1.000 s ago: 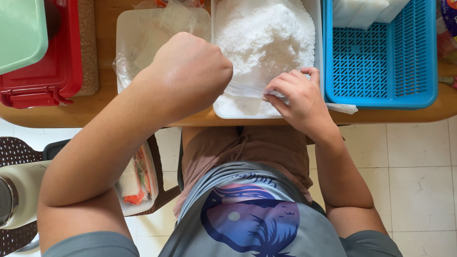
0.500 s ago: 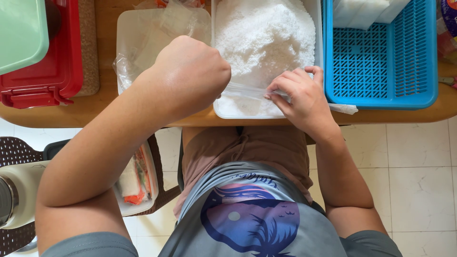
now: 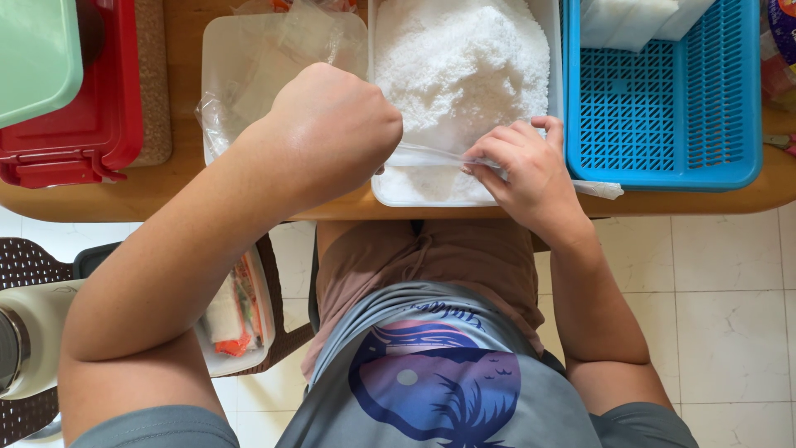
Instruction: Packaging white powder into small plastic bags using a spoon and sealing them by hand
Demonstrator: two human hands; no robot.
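A small clear plastic bag (image 3: 431, 156) stretches between my two hands over the near end of a white tub (image 3: 554, 50) heaped with white powder (image 3: 460, 58). My left hand (image 3: 336, 133) is fisted around the bag's left end. My right hand (image 3: 526, 170) pinches its right end with thumb and fingers. What the bag holds is hidden behind my hands.
A white tray (image 3: 224, 58) with crumpled clear bags sits left of the tub. A blue slotted basket (image 3: 663, 108) with white packets stands at the right. Red box (image 3: 99, 116) and green lid (image 3: 33, 50) lie far left on the wooden table (image 3: 166, 199). A chair with packets is below left.
My hands stay almost where they were; the bag between them looks pulled slightly tauter.
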